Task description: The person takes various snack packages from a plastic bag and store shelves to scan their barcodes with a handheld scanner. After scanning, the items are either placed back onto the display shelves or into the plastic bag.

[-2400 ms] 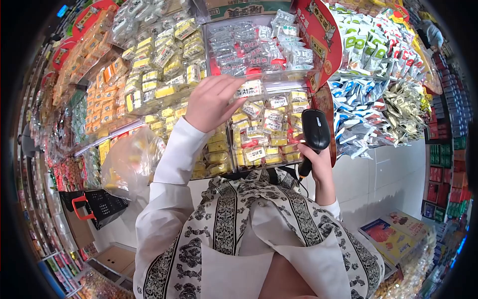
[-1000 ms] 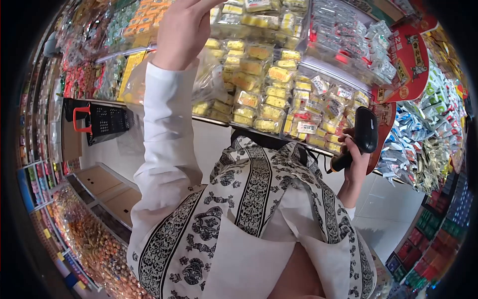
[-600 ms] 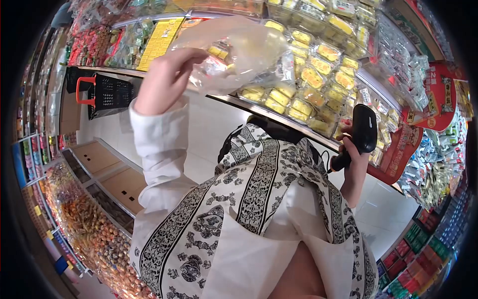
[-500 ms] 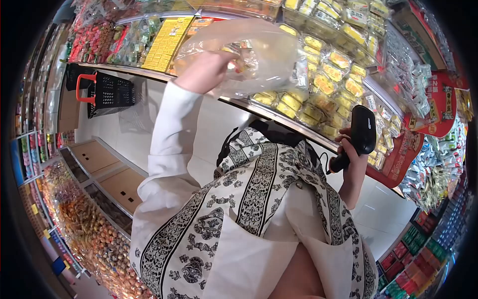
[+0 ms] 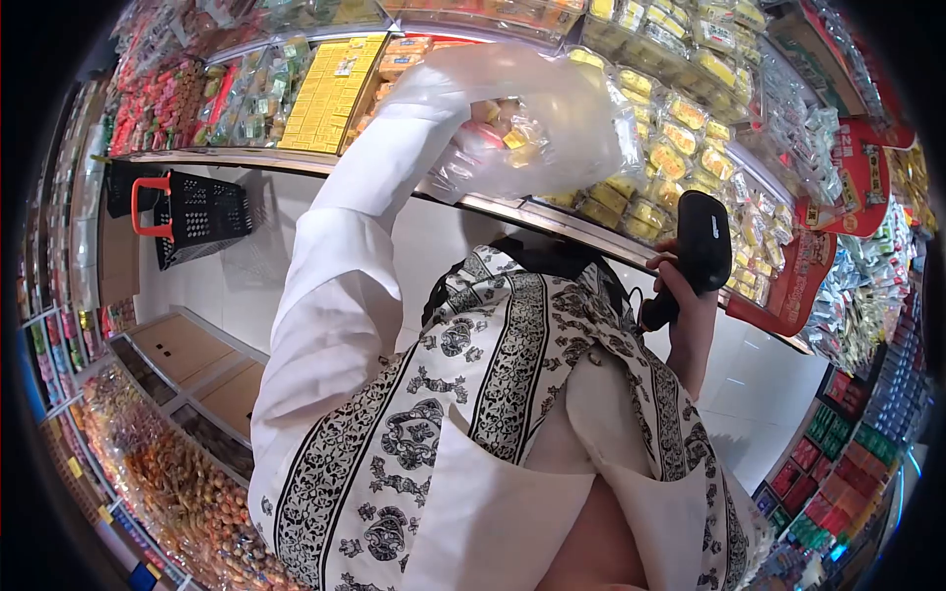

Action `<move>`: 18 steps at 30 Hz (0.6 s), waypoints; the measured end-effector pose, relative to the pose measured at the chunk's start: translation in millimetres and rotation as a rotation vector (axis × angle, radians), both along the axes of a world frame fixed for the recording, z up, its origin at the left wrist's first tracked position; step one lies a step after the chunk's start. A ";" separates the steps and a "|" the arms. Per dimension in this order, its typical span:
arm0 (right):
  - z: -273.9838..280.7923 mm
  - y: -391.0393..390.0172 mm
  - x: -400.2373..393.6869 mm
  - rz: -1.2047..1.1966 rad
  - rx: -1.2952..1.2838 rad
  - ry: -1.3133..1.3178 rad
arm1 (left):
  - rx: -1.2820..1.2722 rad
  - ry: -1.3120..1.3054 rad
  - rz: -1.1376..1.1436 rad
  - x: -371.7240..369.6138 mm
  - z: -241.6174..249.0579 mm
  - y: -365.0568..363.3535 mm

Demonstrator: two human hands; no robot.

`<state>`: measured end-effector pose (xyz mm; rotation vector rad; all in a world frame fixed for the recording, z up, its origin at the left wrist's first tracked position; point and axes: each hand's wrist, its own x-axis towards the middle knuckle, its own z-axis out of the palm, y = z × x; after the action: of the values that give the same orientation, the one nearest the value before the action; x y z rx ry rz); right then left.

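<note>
My left arm reaches forward and slants inward, its white sleeve [image 5: 379, 163] creased along the forearm, and the cuff end goes into the clear plastic bag [image 5: 581, 148]. My left hand [image 5: 485, 111] is inside the bag, blurred through the film, so I cannot tell how far its fingers are spread or whether they have hold of anything. My right forearm comes up close to my right side, and my right hand [image 5: 693, 307] is closed around the handle of a black scanner [image 5: 704, 236], fingers wrapped over it, with the rounded head standing above my grip and pointing away from me.

The bag is thin, cloudy and puffed out wide, wrinkled near my sleeve and smooth and shiny toward its right end. Some small packets sit together in it, one of them with a yellow patch [image 5: 513, 140], beside something pinkish red; I cannot read any print. It is at the front edge of the display counter [image 5: 552, 223], partly covering the yellow packaged cakes [image 5: 687, 137], between my left sleeve and the scanner.
</note>
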<state>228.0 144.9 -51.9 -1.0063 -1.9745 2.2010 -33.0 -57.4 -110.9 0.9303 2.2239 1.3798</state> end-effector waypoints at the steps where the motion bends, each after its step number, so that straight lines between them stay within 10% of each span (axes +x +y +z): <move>1: -0.9 -1.0 1.2 -0.003 0.010 -0.021 | -0.031 0.094 -0.039 4.8 6.8 -0.2; 6: 1.9 4.3 2.4 -0.035 -0.074 0.033 | -0.205 0.534 -0.247 40.4 46.5 -26.7; 10: 12.4 7.9 -8.6 -0.014 -0.155 0.116 | 0.322 -0.467 -0.451 82.7 78.7 -44.9; 18: 20.2 17.0 -22.5 0.383 -0.351 0.470 | 1.243 -1.445 -0.067 141.7 38.3 29.2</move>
<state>205.6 161.9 -31.6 -0.0744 -1.7048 2.7168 108.7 -28.2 -72.7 0.0190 0.1868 2.2443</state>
